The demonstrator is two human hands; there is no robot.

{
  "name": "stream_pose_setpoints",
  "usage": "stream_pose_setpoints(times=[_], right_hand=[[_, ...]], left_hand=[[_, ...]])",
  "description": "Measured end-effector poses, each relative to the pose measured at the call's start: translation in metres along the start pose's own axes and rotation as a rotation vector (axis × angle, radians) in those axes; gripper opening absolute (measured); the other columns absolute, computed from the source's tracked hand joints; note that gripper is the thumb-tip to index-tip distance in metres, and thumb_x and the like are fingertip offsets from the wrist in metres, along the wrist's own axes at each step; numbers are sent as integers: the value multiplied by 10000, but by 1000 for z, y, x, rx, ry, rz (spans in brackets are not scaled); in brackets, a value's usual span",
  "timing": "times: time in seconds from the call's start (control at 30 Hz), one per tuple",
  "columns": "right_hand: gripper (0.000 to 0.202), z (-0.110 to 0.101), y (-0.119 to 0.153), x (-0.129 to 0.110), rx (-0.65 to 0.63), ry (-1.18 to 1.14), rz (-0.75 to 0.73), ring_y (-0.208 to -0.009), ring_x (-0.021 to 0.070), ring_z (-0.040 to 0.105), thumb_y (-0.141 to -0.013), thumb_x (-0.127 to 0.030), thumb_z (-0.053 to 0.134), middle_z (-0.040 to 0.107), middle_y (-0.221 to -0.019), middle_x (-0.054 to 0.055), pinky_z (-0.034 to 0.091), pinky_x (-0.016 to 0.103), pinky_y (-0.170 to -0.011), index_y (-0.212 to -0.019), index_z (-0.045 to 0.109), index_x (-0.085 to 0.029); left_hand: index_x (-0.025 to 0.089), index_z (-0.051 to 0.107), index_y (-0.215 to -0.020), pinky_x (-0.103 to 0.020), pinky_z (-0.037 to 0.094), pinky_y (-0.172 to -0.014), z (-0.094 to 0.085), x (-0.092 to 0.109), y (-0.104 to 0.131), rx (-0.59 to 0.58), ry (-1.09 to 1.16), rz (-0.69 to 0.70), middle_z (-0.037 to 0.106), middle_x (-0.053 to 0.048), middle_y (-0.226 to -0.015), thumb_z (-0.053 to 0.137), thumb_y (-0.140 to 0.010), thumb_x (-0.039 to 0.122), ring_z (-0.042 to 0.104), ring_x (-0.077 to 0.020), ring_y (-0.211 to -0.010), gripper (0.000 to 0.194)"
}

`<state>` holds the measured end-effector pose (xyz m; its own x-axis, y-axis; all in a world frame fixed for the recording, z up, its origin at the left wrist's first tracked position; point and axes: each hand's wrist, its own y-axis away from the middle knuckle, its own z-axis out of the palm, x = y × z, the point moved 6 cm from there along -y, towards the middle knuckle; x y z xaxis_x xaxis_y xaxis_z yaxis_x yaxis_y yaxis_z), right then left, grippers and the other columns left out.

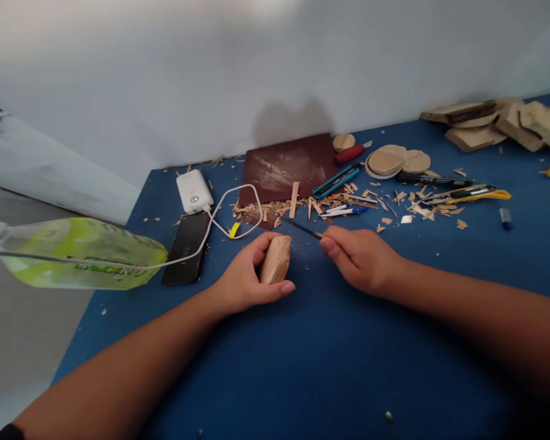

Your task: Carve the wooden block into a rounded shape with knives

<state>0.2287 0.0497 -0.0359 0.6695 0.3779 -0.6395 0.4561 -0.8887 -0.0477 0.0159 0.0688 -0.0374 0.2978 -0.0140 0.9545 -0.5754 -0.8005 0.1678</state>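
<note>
A small carved wood block [275, 260] is held between the thumb and fingers of my left hand [247, 275], over the blue table [302, 366]. To its right, my right hand [364, 258] is closed around the end of a thin dark tool [303, 228]. The tool points left and away from me, and its tip is apart from the block. Beyond both hands, wood shavings [275, 211] lie along the near edge of a dark red sheet [288, 168].
At left are a green-labelled bottle [87, 253], a phone [186, 249] and a white power bank [195, 191] with a cable. Behind my right hand lie a teal cutter [337, 181], a red-handled knife [352, 153], pens and wood discs [387, 159]. Wood blocks [472, 135] are stacked far right.
</note>
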Motion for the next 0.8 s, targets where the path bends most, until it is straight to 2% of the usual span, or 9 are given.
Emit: stream_pose_setpoints(times=[0.1, 0.17, 0.23, 0.33, 0.47, 0.6, 0.73, 0.8], right_hand=[[397, 6, 1, -4, -85, 7, -59, -650, 180, 563, -1132, -512, 335, 664, -772, 13, 301, 296, -646, -1000, 587, -236], [410, 2, 1, -1, -26, 38, 10, -642, 183, 560, -1136, -507, 320, 661, -763, 19, 290, 303, -640, -972, 578, -233], [416, -1, 1, -2, 9, 36, 7, -657, 184, 574, -1139, -506, 311, 677, -786, 27, 295, 306, -646, -976, 577, -232], [392, 4, 2, -9, -72, 28, -97, -654, 180, 582, -1138, -497, 328, 691, -787, 21, 284, 307, -640, -1002, 585, -234], [413, 1, 3, -5, -1, 47, -21, -626, 178, 553, -1139, -497, 316, 663, -750, 22, 266, 312, -631, -946, 565, -230], [410, 7, 5, -11, -89, 32, -117, -627, 175, 565, -1139, -507, 320, 683, -768, 17, 261, 313, -628, -992, 589, -235], [413, 2, 3, -3, -8, 52, -6, -648, 179, 575, -1141, -504, 317, 667, -762, 20, 271, 309, -630, -949, 563, -233], [401, 2, 2, -4, -21, 34, -43, -657, 180, 585, -1141, -501, 321, 667, -764, 15, 288, 305, -641, -968, 567, -235]], left_hand=[[202, 536, -1274, -278, 480, -763, 0, 0, 1, -7, 22, 6, 617, -39, -1057, 919, -738, 439, 575, -172, -864, 700], [202, 533, -1281, -278, 477, -757, 0, -1, 1, -4, 26, 1, 614, -37, -1048, 922, -736, 437, 570, -170, -857, 710], [201, 533, -1284, -283, 476, -765, 0, -2, 1, 1, 16, -2, 614, -41, -1054, 924, -732, 434, 569, -174, -865, 716], [198, 536, -1271, -294, 478, -785, 0, -2, 0, 1, 19, 2, 621, -52, -1077, 925, -728, 440, 581, -185, -888, 711], [198, 529, -1273, -303, 483, -788, 0, -4, -1, 4, 58, -14, 630, -49, -1042, 918, -728, 473, 595, -198, -889, 724], [202, 539, -1263, -317, 490, -816, -1, -3, -2, 8, 35, -9, 639, -52, -1044, 929, -709, 478, 608, -220, -931, 732], [201, 535, -1269, -307, 482, -795, -2, -4, -1, 10, 58, -12, 629, -47, -1045, 923, -725, 471, 595, -201, -899, 721], [201, 527, -1279, -299, 473, -790, 0, -5, 0, -13, 73, -13, 619, -45, -1063, 926, -729, 446, 579, -185, -884, 723]])
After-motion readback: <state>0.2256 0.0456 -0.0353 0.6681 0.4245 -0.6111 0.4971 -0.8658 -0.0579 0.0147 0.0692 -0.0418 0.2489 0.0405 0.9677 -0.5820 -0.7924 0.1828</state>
